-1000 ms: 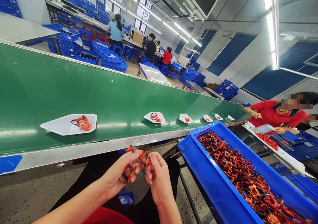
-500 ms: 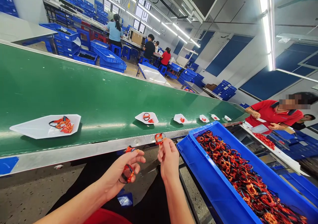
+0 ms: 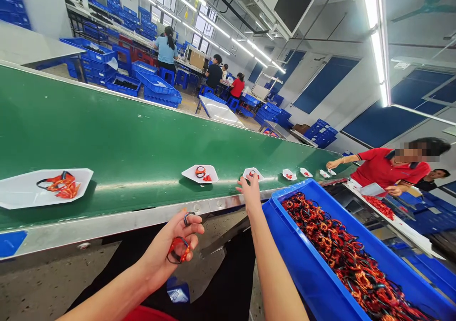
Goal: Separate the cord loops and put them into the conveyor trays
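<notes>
My left hand (image 3: 180, 240) is half curled, palm up, in front of the belt edge. Held in it are orange-and-black loops that look like hair ties (image 3: 178, 250). My right hand (image 3: 250, 188) reaches over the metal edge to a small white tray (image 3: 259, 177), its fingers apart. Another loop shows just beyond those fingertips, in the tray; the fingers partly cover it. To the left, a white tray (image 3: 190, 174) bears a loop (image 3: 200, 172) and red pieces (image 3: 207, 178). A larger-looking tray (image 3: 17, 193) at far left also has a loop and orange-red pieces.
A green conveyor belt (image 3: 117, 136) crosses in front, metal-edged. At right, a blue bin (image 3: 295, 245) is full of similar loops. A co-worker in red (image 3: 384, 164) reaches toward farther trays (image 3: 324, 173). Behind are more people, tables and stacked blue crates (image 3: 160, 90).
My right hand has moved forward from beside my left hand to the tray, and the loop it pinched now lies there. Trays have shifted left. The co-worker's arm has stretched over the belt.
</notes>
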Tool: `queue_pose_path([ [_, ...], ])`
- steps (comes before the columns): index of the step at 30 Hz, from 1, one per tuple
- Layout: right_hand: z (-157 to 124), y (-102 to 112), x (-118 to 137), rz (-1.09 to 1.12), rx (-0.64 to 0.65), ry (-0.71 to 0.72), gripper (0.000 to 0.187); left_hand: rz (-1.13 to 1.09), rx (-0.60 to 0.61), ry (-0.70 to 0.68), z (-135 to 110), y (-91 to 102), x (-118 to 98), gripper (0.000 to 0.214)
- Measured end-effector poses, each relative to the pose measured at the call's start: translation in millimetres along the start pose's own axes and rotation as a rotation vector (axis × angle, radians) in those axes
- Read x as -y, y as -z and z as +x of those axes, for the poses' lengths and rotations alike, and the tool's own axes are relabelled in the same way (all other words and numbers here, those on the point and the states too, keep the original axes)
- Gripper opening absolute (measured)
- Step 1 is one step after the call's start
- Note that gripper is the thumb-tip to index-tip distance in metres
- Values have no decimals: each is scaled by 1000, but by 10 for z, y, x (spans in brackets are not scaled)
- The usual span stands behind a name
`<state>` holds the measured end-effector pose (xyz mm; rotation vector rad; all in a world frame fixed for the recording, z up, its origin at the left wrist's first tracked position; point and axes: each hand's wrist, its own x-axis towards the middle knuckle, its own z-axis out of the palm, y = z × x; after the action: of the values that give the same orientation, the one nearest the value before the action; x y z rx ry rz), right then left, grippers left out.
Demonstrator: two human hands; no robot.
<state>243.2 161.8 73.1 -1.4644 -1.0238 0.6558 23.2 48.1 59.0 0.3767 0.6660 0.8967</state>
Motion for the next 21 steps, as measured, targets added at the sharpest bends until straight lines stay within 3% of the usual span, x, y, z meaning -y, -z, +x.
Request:
queue_pose_path([
  [3, -652, 3, 182, 3, 203, 11, 42, -34, 28, -11, 7, -5, 24, 39],
  [5, -1140, 18, 292, -77, 507, 69, 25, -59, 31, -18, 14, -8, 45, 41],
  [7, -1542, 40, 349, -196, 695, 135, 22, -82, 12, -14, 21, -11, 63, 43],
  [10, -1863, 63, 306, -385, 706, 295, 27, -94, -24, -20, 33, -17, 81, 44],
  [12, -1919, 64, 232, -441, 642, 382, 18, -85, -33, -38, 32, -21, 90, 44],
  [14, -1918, 58, 170, -380, 599, 369, 10, -77, -27, -37, 18, -25, 97, 44],
  [16, -1907, 50, 136, -203, 573, 209, 8, -68, 5, -16, -8, -27, 103, 43],
  [21, -1878, 45, 106, 576, 457, -521, 23, -7, 154, -37, -67, -39, 115, 23],
])
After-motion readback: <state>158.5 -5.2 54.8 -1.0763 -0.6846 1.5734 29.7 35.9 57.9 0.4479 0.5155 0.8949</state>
